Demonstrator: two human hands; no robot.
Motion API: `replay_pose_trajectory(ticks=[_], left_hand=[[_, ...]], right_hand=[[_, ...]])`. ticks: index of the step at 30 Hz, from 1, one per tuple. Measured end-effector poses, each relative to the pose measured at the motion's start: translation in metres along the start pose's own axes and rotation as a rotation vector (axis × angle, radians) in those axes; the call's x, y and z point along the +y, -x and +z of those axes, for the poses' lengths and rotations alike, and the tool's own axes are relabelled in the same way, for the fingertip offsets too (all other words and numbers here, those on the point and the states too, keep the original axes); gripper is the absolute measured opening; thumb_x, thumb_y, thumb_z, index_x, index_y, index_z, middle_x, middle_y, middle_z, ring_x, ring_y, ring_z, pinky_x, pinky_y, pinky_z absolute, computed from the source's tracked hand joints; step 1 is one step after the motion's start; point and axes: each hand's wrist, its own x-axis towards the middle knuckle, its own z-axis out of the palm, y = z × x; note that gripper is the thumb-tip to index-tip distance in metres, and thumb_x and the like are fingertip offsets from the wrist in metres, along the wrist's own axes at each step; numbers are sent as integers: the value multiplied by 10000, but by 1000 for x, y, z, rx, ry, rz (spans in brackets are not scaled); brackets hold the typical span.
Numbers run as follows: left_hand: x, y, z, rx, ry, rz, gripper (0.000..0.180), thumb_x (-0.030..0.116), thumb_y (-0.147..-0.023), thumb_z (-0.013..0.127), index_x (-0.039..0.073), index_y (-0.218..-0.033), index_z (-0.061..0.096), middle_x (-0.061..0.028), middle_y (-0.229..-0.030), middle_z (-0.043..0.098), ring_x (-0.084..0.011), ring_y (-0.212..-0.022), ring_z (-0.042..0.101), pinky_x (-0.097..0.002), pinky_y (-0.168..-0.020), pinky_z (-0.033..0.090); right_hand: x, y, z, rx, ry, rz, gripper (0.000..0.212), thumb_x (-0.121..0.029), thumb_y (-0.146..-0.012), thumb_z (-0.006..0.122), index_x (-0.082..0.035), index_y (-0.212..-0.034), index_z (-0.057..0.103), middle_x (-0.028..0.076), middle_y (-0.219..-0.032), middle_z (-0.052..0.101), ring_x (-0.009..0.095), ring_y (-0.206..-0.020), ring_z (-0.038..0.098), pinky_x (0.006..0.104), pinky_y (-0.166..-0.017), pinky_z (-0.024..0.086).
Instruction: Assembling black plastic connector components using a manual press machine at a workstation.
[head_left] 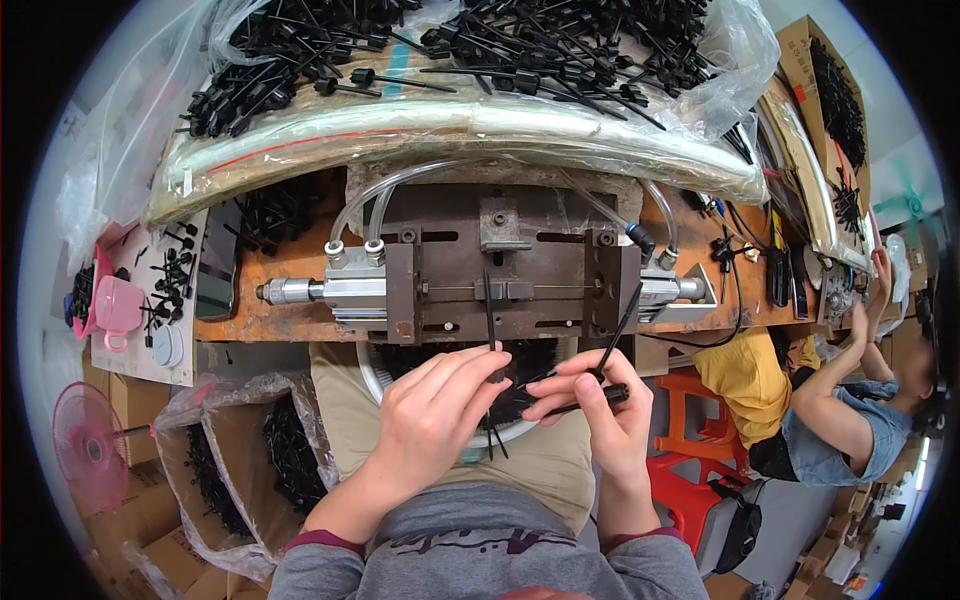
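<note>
Head view: a metal machine sat on the desk.
Left hand: pinched thin black sticks.
Right hand: pinched other black sticks, one thick-ended.

The metal fixture is dark brown, the held rods at its near side are black, and the fan left of it is pink.

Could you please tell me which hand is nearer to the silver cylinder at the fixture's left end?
Left: the left hand is on the person's side of the silver cylinder, to its right; the right hand is farther right.
</note>
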Motion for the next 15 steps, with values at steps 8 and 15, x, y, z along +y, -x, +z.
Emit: replay_pose_trajectory(ticks=[8,15], left_hand=[[0,-13,12,22,-274,131,306,86,-687,789,26,-977,713,-106,-1201,671,-202,-828,646,-311,-694,518],[-1,-20,13,-3,-320,78,258,103,-702,786,37,-944,724,-83,-1209,685,-159,-682,657,-279,-642,493]], right_hand=[[-4,3,-1,-86,4,51,165,-62,-990,542,77,-1055,604,206,-935,715,241,-799,732,297,-643,593],[-4,5,-3,-132,-1,18,172,-8,-960,557,106,-1057,644,205,-904,720,225,-743,726,305,-656,595]])
